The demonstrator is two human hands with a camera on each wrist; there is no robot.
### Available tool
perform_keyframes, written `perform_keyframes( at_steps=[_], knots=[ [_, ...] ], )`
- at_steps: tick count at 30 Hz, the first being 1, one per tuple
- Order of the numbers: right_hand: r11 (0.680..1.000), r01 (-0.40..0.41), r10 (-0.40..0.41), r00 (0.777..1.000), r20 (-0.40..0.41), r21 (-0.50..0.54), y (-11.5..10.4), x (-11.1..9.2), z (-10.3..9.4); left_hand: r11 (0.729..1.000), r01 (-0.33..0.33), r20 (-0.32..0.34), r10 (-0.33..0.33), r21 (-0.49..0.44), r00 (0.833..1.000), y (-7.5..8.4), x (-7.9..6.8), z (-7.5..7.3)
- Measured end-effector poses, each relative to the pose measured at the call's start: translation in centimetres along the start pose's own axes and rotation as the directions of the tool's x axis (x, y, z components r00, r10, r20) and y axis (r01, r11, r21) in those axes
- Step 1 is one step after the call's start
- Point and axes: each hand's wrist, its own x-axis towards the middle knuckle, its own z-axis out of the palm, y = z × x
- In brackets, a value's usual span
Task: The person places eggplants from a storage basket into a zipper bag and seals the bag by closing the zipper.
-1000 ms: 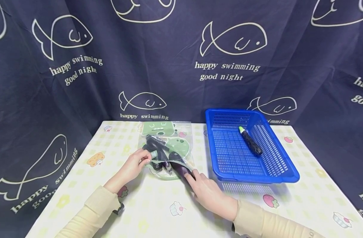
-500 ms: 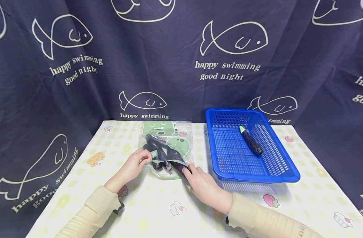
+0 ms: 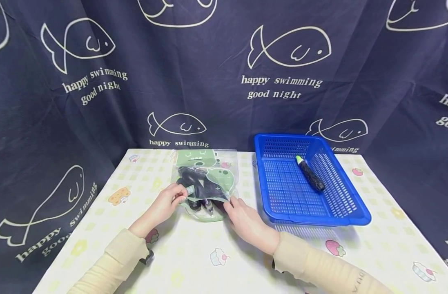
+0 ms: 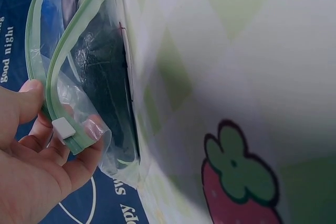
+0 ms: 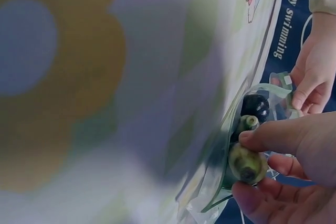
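Right wrist view shows what the head view hides: mottled green-and-dark stem end of a purple-black eggplant point(image 5: 247, 162), at the mouth of a clear plastic, green-printed bag point(image 3: 224, 179), gripped by the right hand's point(image 3: 247, 222) thumb and curled fingers. Left wrist close-up: small white slider point(image 4: 63, 128) on the green zip strip; left hand point(image 3: 166, 204) pinches that corner. Bag lies on white, pale-checked tablecloth point(image 3: 192, 255); navy, fish-printed fabric backdrop point(image 3: 224, 94). Blue perforated plastic basket point(image 3: 308, 221) beside, holding a wrinkled dark, green-tipped eggplant point(image 3: 310, 176).
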Motion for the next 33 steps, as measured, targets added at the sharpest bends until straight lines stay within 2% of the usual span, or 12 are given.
perform_keyframes(
  at_steps=[6, 15, 26, 33],
  knots=[
    [1.0, -0.009, 0.009, 1.0, -0.004, -0.004, 0.1, 0.4, 0.4, 1.0, 0.003, 0.002, -0.003, -0.002, 1.0, 0.0, 0.0, 0.0],
    [1.0, 0.004, -0.005, 0.999, 0.032, 0.009, 0.4, -0.2, 1.0, 1.0, -0.001, 0.004, 0.001, 0.001, 1.0, -0.1, 0.0, 0.1],
    [0.998, 0.056, -0.055, 0.998, -0.012, 0.026, 1.2, -2.0, 0.6, 1.0, 0.007, 0.0, -0.007, -0.001, 1.0, 0.0, -0.1, 0.1],
    [0.99, 0.125, -0.121, 0.991, -0.061, 0.063, 2.0, -2.7, 0.6, 1.0, 0.001, -0.001, -0.001, -0.003, 1.0, -0.1, -0.1, 0.2]
  ],
)
